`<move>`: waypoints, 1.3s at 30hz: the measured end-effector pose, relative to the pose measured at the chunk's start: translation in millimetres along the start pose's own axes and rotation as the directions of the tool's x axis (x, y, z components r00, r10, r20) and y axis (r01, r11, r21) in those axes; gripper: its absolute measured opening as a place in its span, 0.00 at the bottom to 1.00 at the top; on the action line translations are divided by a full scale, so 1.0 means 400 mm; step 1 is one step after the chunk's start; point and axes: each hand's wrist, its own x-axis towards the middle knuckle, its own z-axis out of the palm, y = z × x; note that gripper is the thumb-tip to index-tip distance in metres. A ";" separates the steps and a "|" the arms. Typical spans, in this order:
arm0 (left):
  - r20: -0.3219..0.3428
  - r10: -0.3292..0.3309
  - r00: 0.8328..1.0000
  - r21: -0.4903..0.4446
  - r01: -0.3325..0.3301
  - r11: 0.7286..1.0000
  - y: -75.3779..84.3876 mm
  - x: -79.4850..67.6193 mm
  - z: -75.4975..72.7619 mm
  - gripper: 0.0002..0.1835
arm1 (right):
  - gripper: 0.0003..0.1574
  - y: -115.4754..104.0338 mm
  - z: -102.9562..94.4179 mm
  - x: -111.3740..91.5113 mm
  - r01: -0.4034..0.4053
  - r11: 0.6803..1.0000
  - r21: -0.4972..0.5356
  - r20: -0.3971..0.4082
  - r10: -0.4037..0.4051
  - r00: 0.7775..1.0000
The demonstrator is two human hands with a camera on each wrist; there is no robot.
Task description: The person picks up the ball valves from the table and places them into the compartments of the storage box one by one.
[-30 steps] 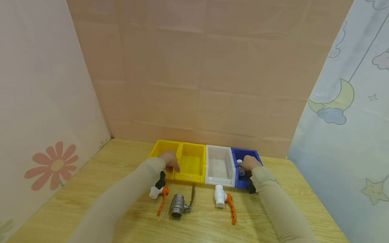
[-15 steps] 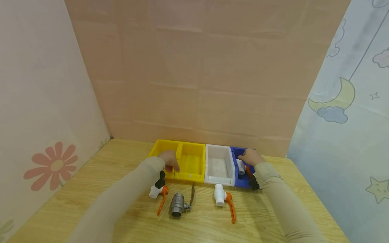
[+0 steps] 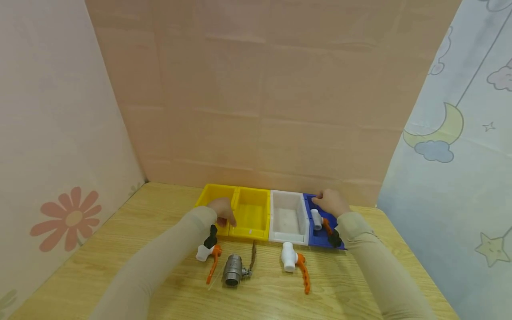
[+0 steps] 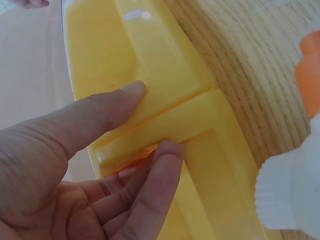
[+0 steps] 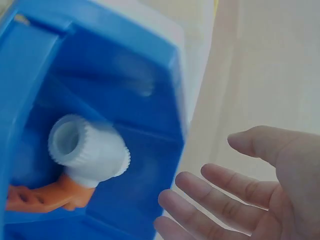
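- Landmark: open-topped rectangular white plastic bin (image 3: 288, 222) on a pale wood-grain table (image 3: 272, 304); all places below given rel. to it.
- Just R of it, side by side: deep-blue plastic bin (image 3: 318, 241). Inside, tilted: white plastic ball valve w/ orange lever handle (image 3: 316, 219), nobody holding it.
- What's changed: approx. 1 sec ago the R hand (image 3: 333, 202) was down in the blue bin at that valve; now it's up & back, at the bin's far end. Means, as I judge it, that valve's been let go & lies in its bin.
- R hand fingers: spread wide, nothing in them; R wrist view shows a gap btwn them & the valve.
- L of the white bin: two bright-yellow plastic bins, nearer one (image 3: 253, 213) & farther one (image 3: 218, 192). L hand (image 3: 222, 210) is over the wall where they meet, same spot as a sec ago.
- L hand fingers: loosely bent, thumb well apart, no held item showing; can't tell if they touch the rim.
- On the table, outside the bins: large white valve w/ orange handle (image 3: 289, 258) just in front of the white bin; grey metal ball valve (image 3: 234, 270) front-L; small white valve w/ orange handle (image 3: 204, 253) farther L.
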 end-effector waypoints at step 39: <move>-0.012 0.006 1.000 0.012 -0.005 1.000 0.013 -0.012 -0.006 0.07 | 0.10 -0.149 0.027 -0.179 0.076 0.994 0.073 0.087 -0.082 0.993</move>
